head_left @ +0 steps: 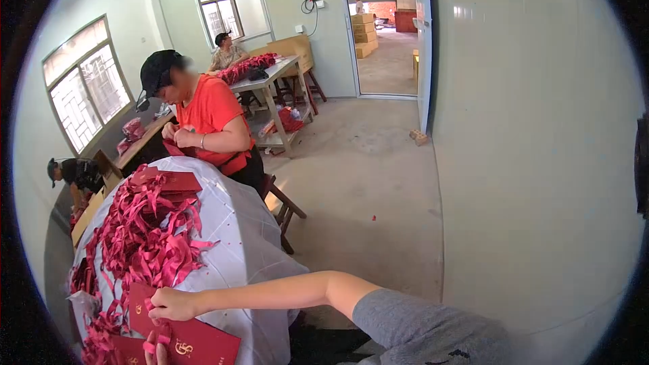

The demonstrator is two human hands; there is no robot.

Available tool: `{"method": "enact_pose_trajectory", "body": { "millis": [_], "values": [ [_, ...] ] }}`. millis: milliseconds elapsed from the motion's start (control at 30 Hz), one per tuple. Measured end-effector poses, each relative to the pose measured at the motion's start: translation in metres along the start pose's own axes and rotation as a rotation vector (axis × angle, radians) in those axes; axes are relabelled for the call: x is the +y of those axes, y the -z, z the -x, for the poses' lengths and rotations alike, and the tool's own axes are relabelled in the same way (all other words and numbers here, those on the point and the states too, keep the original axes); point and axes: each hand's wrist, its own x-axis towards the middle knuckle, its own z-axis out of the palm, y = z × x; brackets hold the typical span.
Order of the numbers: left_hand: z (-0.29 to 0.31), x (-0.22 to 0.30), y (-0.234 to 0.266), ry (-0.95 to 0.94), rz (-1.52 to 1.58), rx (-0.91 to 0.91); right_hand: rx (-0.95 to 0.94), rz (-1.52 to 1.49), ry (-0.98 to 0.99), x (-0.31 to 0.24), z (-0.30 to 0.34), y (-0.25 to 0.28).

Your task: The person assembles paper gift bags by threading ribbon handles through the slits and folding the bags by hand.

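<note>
Red gold-emblem envelope (pixel 196 343) lies flat, pinched by right hand (pixel 172 304); left hand (pixel 157 353) grips its ribbon.

You're looking at a plain workshop room with pale green walls (pixel 541 128) and a bare concrete floor (pixel 365 182) that's looking pretty scuffed. Daylight is coming in through barred windows (pixel 88 91) on your left and another window (pixel 220 10) on the far wall. A wooden table (pixel 274 74) is standing near that far wall, with a wooden stool (pixel 284 209) sitting closer in. The doorway (pixel 385 27) is standing open, showing stacked cardboard boxes (pixel 364 34) beyond. A cable (pixel 307 0) is hanging beside it.
</note>
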Motion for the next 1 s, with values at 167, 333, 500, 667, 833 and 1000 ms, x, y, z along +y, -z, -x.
{"method": "enact_pose_trajectory", "body": {
  "millis": [167,333,500,667,833,1000],
  "values": [
    [-0.002,-0.016,0.005,-0.051,0.033,-0.099,-0.111,-0.01,-0.067,0.004,0.003,0.004],
    [-0.001,-0.03,0.011,-0.036,0.007,-0.072,-0.03,0.689,-0.249,0.0,0.005,0.009],
    [-0.002,-0.039,0.017,-0.151,-0.068,-0.009,0.032,0.413,0.065,-0.017,-0.015,-0.013],
    [0.006,-0.026,-0.014,-0.089,-0.119,0.177,-0.408,0.281,0.072,0.012,-0.03,-0.021],
    [0.008,-0.014,-0.02,-0.17,-0.205,0.173,-0.591,-0.019,-0.218,-0.015,-0.044,-0.013],
    [0.012,-0.021,-0.005,-0.136,-0.113,0.134,-0.74,-0.136,-0.413,-0.019,-0.055,-0.027]
  ]
}}
